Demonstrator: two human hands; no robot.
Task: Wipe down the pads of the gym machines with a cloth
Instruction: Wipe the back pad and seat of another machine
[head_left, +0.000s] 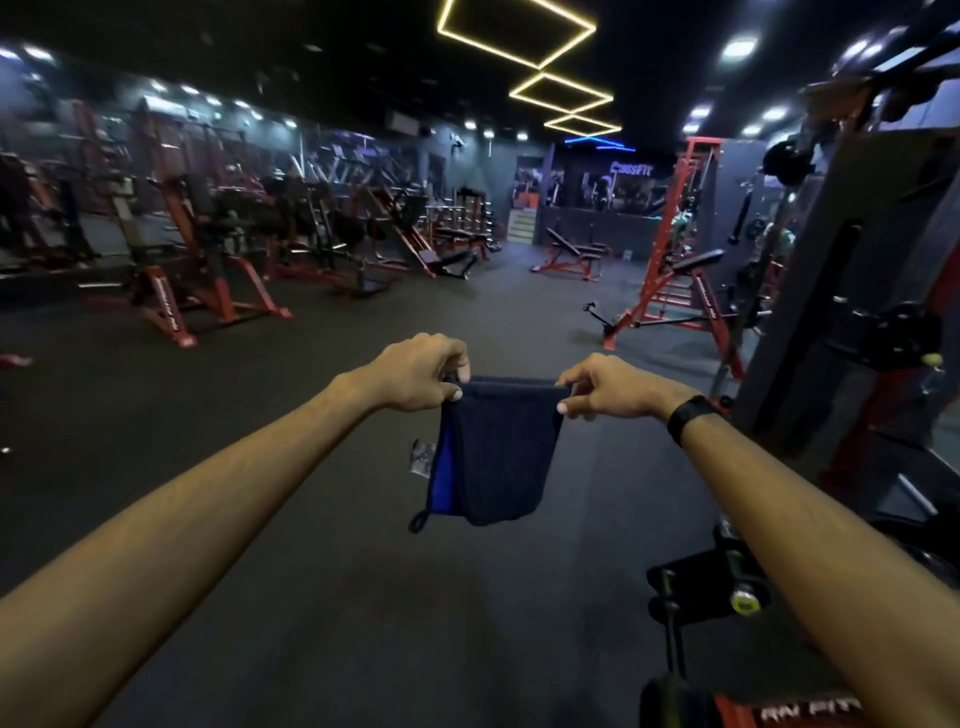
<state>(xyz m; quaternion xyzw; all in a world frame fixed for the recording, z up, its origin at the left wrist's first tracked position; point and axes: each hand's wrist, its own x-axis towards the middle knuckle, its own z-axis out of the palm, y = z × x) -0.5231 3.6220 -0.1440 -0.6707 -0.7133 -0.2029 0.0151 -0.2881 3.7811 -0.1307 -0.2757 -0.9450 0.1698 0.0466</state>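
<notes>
Out in front of the person, above the open gym floor, the left hand and right hand are held apart, each pinching a top corner of a dark blue cloth that hangs folded between them, touching no machine. A black band sits on the right wrist. Red-framed machines stand well apart on the left, a padded incline bench farther back, and more equipment close on the right. I judge no pad wiped yet: the cloth is only being readied, so the whole round of pads remains
</notes>
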